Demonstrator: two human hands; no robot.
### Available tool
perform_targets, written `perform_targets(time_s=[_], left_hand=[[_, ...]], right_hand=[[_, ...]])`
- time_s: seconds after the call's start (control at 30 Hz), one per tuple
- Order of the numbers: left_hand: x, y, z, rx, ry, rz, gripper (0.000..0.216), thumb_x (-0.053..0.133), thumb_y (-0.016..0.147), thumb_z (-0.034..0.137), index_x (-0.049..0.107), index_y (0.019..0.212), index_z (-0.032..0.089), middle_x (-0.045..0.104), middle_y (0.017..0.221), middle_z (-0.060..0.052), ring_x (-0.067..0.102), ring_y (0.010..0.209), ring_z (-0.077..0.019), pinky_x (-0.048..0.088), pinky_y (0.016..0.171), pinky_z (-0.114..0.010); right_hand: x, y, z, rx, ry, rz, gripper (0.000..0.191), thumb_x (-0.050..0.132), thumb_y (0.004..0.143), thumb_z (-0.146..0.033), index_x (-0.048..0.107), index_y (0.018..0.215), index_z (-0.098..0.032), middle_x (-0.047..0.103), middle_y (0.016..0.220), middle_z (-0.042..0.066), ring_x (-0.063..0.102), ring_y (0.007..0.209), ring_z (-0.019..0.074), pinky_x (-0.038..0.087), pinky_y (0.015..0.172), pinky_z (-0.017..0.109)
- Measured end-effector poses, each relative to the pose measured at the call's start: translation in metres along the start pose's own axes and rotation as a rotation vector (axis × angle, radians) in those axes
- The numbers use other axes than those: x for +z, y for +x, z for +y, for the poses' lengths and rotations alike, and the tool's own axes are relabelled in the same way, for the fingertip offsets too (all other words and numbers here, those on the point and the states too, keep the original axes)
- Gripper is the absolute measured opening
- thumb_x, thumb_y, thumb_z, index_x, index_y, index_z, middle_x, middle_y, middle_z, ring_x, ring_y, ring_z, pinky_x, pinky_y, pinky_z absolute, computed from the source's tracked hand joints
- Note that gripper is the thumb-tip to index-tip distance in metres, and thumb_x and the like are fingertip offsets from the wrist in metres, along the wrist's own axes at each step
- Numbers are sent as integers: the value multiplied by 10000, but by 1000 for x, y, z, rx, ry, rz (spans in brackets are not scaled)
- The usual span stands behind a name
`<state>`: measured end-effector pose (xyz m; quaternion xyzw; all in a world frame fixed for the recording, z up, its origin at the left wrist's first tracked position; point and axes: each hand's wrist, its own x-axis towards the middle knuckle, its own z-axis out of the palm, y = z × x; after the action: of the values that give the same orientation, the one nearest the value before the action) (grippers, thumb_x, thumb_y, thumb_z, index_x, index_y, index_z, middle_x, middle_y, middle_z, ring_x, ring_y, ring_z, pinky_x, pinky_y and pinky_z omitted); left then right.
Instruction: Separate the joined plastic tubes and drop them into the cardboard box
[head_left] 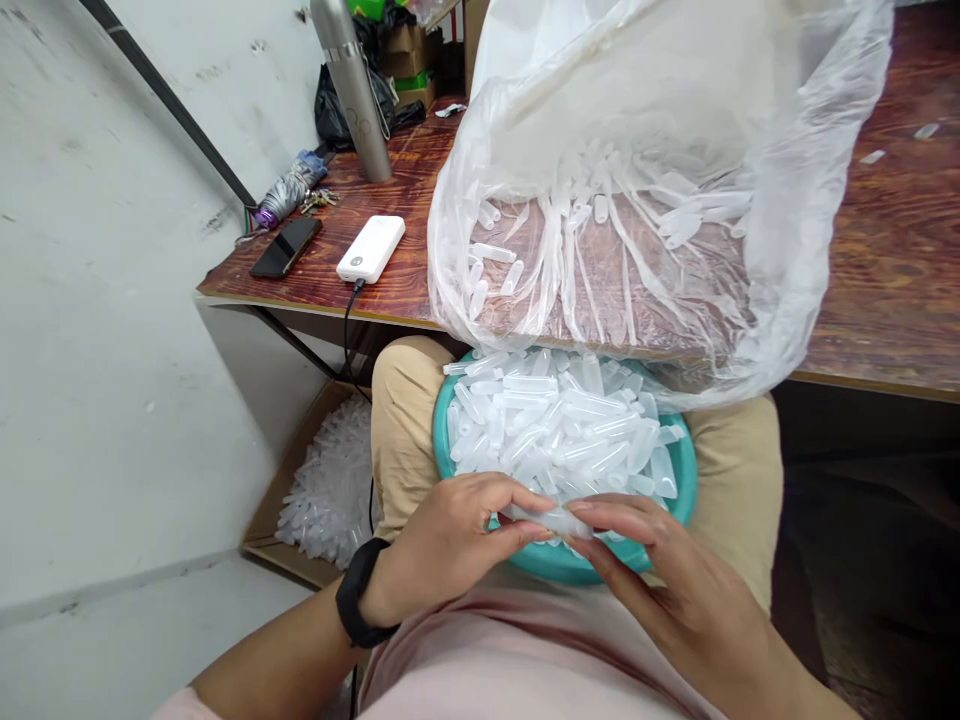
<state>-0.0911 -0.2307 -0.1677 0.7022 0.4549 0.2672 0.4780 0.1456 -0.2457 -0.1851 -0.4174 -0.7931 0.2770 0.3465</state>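
Between my two hands is a small translucent white plastic tube, held level over the near rim of a teal basin. My left hand pinches its left end between thumb and fingers. On the right end, the thumb and fingertips of my right hand close in the same way. The basin rests on my lap, heaped with many similar plastic tubes lying in all directions. My fingers cover part of the held piece, so its ends are hidden.
A large clear plastic bag with more tubes lies on the wooden table, its edge hanging toward the basin. A white power bank, a phone, a steel bottle and an umbrella stand left. A cardboard box of tubes sits below.
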Motion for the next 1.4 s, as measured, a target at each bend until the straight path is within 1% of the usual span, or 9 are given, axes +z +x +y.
perform_targets(time_s=[0.13,0.3,0.37,0.47,0.57,0.67,1.2,1.33,1.4], left_hand=[[14,-4,-8,-209,-247,25,203,772,898,330,779,1064,213,805,1002,-14,720,903,-160,518,799,-256],[23,-8,-13,-406,-562,-21,388,834,810,454,774,1071,173,760,848,-9,655,697,-124,497,672,-241],[20,-8,-10,-377,-425,-23,337,822,830,436,778,1057,191,778,914,-14,681,781,-140,505,713,-241],[15,-7,-5,-171,-133,-28,203,746,919,353,768,1057,206,796,1047,-17,712,963,-164,510,869,-249],[15,-5,-4,-16,19,-46,163,682,971,306,742,1079,200,794,1121,-17,721,1046,-166,491,966,-248],[17,-4,-5,-40,11,-39,169,694,965,321,729,1090,213,795,1135,1,728,1054,-154,499,939,-220],[17,-1,-2,-94,-3,-36,128,737,932,309,735,1032,228,801,1085,22,741,967,-156,518,839,-232],[18,1,-5,59,101,-12,89,684,974,273,731,1018,211,803,1083,-1,740,1006,-173,505,917,-263],[17,1,-6,40,91,1,97,687,973,278,724,1035,214,802,1095,2,740,1022,-169,508,914,-255]], right_hand=[[11,-10,0,132,115,50,247,620,994,-218,579,1216,-319,697,1018,1,720,860,139,624,751,218],[8,-15,3,89,138,37,249,592,1011,-217,567,1232,-327,703,1073,7,724,1011,149,621,854,231],[1,-11,2,36,41,-71,305,581,1020,-232,548,1306,-331,722,1096,13,735,1016,153,621,861,241],[-5,-7,0,-20,-84,-177,346,523,1051,-271,498,1391,-332,746,1164,37,748,1053,186,631,873,304],[-4,-9,0,101,-120,-197,343,423,1089,-300,450,1429,-334,751,1214,50,766,1029,192,645,835,325],[-4,-13,1,182,-111,-228,410,449,1081,-373,392,1486,-341,747,1217,53,773,994,189,651,799,313],[0,-8,0,27,-126,-135,363,466,1070,-342,460,1432,-323,733,1230,79,752,1066,212,620,898,347],[2,-7,0,265,15,-175,331,371,1102,-315,436,1426,-294,760,1032,38,766,843,157,625,721,255],[2,-7,1,221,-10,-180,399,416,1091,-335,384,1487,-306,750,1041,39,760,867,168,626,739,275]])
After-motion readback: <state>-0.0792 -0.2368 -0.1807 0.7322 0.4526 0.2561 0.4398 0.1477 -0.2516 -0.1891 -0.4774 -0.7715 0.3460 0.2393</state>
